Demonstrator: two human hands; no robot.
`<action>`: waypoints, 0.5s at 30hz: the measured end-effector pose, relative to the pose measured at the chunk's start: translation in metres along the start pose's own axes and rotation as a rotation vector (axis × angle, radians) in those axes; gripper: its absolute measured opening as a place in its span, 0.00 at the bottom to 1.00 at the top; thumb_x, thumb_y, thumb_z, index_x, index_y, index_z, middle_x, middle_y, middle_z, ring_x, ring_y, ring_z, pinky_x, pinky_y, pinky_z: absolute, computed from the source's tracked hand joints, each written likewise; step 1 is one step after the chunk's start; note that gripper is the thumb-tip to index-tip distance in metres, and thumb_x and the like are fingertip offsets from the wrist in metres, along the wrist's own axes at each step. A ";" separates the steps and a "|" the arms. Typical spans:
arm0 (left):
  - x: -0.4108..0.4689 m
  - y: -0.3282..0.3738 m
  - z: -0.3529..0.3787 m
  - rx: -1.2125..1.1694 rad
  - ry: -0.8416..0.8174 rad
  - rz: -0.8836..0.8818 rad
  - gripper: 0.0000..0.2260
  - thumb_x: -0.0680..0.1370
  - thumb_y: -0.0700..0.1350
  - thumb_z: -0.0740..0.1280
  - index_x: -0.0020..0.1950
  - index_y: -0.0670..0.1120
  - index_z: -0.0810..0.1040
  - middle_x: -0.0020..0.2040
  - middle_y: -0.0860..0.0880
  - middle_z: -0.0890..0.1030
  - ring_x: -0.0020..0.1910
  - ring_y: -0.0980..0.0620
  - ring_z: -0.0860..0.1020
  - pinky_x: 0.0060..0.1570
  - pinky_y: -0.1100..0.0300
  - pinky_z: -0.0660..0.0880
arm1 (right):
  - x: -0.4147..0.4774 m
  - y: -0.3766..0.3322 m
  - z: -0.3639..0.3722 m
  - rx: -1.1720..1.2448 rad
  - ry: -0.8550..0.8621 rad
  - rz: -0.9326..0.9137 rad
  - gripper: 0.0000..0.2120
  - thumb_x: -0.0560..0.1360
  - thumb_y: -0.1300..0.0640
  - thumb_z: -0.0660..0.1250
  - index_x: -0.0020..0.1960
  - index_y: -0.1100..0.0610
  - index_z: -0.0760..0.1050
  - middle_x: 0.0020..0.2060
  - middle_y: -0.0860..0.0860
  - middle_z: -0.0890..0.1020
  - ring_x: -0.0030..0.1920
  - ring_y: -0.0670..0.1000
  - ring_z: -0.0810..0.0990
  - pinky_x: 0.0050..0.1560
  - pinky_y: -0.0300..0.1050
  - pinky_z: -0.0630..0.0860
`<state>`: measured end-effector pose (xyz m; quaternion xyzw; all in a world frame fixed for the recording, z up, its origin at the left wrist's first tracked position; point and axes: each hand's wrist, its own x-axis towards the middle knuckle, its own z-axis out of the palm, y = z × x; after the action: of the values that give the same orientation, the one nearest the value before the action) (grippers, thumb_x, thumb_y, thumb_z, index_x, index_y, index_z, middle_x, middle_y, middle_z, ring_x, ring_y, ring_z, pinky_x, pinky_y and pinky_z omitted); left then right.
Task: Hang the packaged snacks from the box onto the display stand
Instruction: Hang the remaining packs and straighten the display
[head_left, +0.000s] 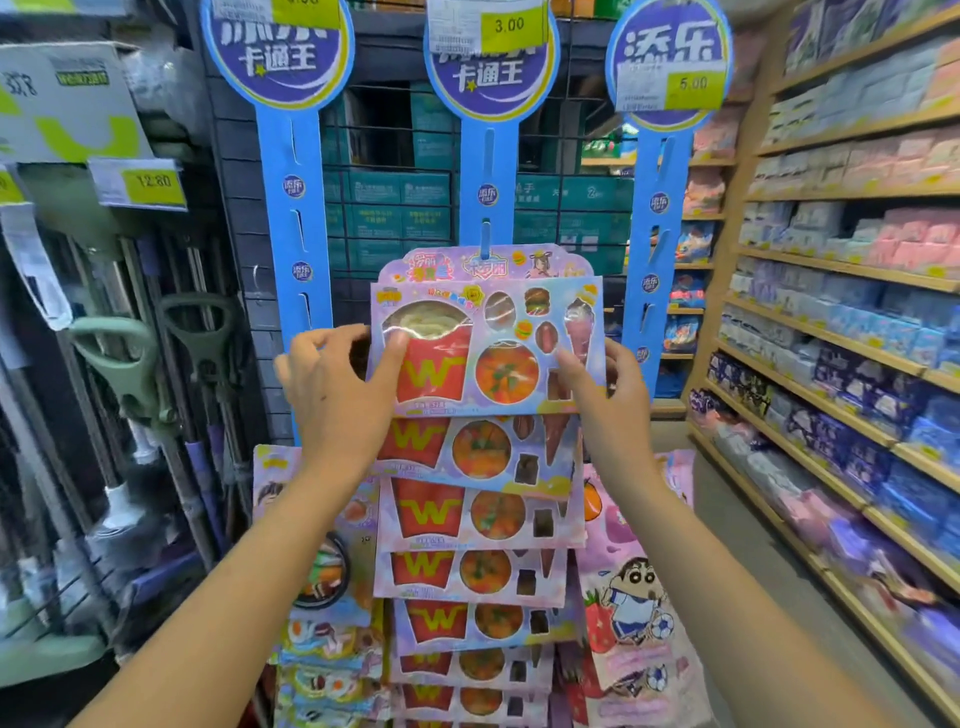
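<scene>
A snack pack (485, 348) is held flat against the lower part of the middle blue strip (485, 171), its long axis lying across the strip. Its left edge is pinched by the left hand (332, 395) and its right edge by the right hand (608, 400), both equally near. Just above it, a header card (447, 265) sits on the strip's tab (485, 239). Whether that card belongs to the held pack cannot be told.
</scene>
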<state>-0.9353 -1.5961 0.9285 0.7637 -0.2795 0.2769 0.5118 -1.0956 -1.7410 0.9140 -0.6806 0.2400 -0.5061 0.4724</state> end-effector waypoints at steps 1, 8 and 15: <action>-0.003 -0.005 0.000 -0.079 -0.057 0.000 0.22 0.76 0.62 0.64 0.60 0.47 0.77 0.57 0.46 0.75 0.59 0.48 0.70 0.57 0.62 0.62 | -0.002 0.002 -0.001 0.051 0.002 0.024 0.35 0.65 0.30 0.67 0.66 0.47 0.71 0.59 0.48 0.78 0.61 0.51 0.77 0.60 0.56 0.76; -0.029 -0.038 -0.001 -0.653 -0.408 -0.153 0.30 0.74 0.65 0.61 0.73 0.55 0.67 0.67 0.56 0.74 0.63 0.57 0.75 0.59 0.56 0.75 | -0.028 0.023 0.003 0.218 -0.085 0.077 0.16 0.80 0.49 0.61 0.67 0.44 0.67 0.57 0.43 0.76 0.57 0.40 0.76 0.56 0.34 0.73; -0.044 -0.027 -0.003 -0.956 -0.475 -0.214 0.22 0.80 0.53 0.57 0.73 0.50 0.66 0.63 0.49 0.79 0.58 0.53 0.80 0.47 0.61 0.79 | -0.038 0.023 0.010 0.217 -0.103 0.093 0.22 0.82 0.49 0.56 0.75 0.44 0.58 0.55 0.30 0.72 0.51 0.25 0.74 0.49 0.21 0.70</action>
<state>-0.9475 -1.5784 0.8814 0.5114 -0.4032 -0.1150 0.7502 -1.0968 -1.7164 0.8752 -0.6386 0.1904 -0.4711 0.5780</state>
